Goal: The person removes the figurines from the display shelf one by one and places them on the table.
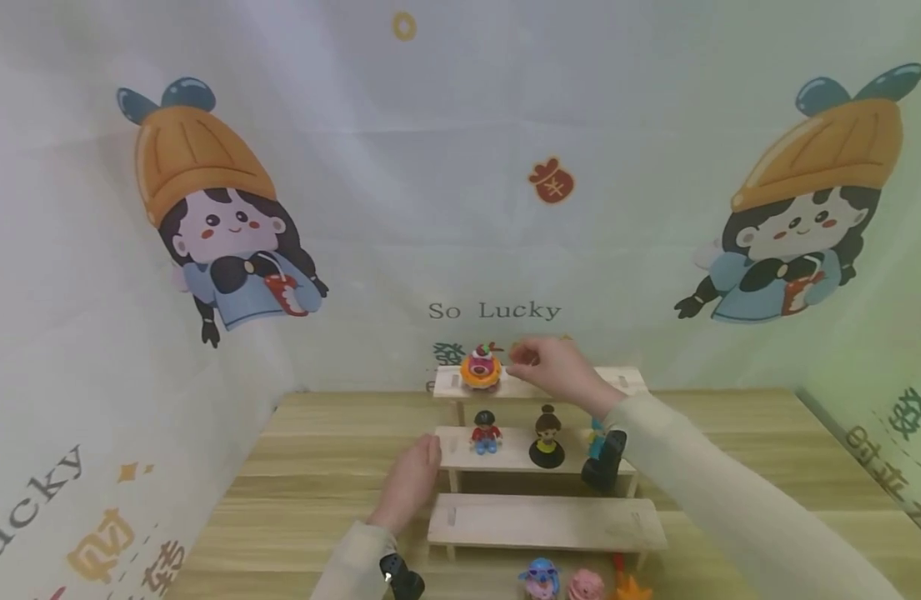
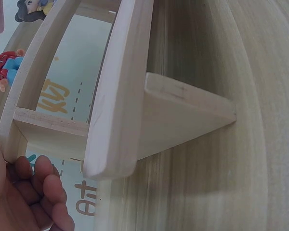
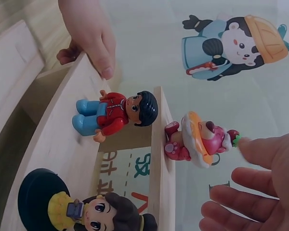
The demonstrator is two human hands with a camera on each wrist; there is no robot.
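A pink bear figurine (image 1: 481, 371) with an orange ring around it and a cherry on its head sits at the left of the top step. My right hand (image 1: 556, 367) is just right of it, fingers spread and relaxed, holding nothing; in the right wrist view its thumb is by the cherry, and I cannot tell whether they touch. My left hand (image 1: 409, 481) grips the left end of the tiered wooden stand's (image 1: 543, 521) middle step, thumb on top and fingers curled below. That step bears a red-jacketed toy figure (image 3: 116, 115) and a yellow-dressed doll (image 1: 548, 437).
A blue figure (image 1: 597, 435) stands at the middle step's right, partly hidden by the right wrist camera. In front of the stand are a blue figurine (image 1: 541, 577), a pink figurine (image 1: 586, 585) and an orange star-shaped piece (image 1: 631, 588). A printed cloth (image 1: 490, 225) hangs behind.
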